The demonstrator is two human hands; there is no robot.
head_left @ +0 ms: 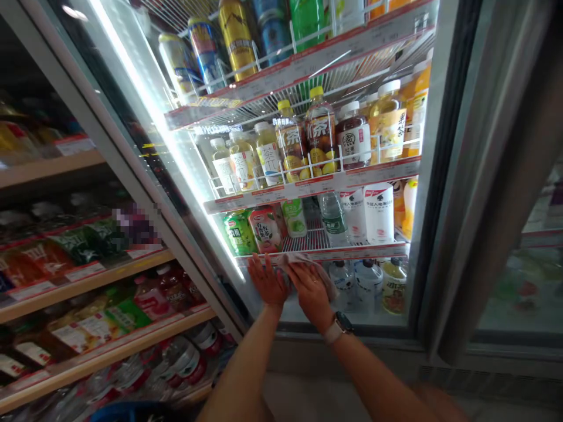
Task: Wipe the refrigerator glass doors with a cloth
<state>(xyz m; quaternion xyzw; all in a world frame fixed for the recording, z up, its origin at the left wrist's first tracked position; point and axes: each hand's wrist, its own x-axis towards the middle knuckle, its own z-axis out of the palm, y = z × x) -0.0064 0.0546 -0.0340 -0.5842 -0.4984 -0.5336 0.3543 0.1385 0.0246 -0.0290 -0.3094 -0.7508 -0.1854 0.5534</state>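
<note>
A lit drinks fridge stands before me, and both hands are at its glass front (369, 319), low down by the bottom shelf. My left hand (267, 282) lies flat there with its fingers spread and nothing in it. Just to its right, my right hand (311, 288) presses a pale greyish cloth (329, 282) flat under its fingers and palm. Part of the cloth shows beyond the fingertips and along the hand's right side. A watch (343, 322) with a light band is on my right wrist.
Behind the glass, wire shelves hold cans (237, 38), tea bottles (321, 132), green and red drink packs (265, 230) and white cartons (378, 212). On the left are wooden shelves (88, 284) of bottles. A dark vertical door frame (484, 176) stands at right.
</note>
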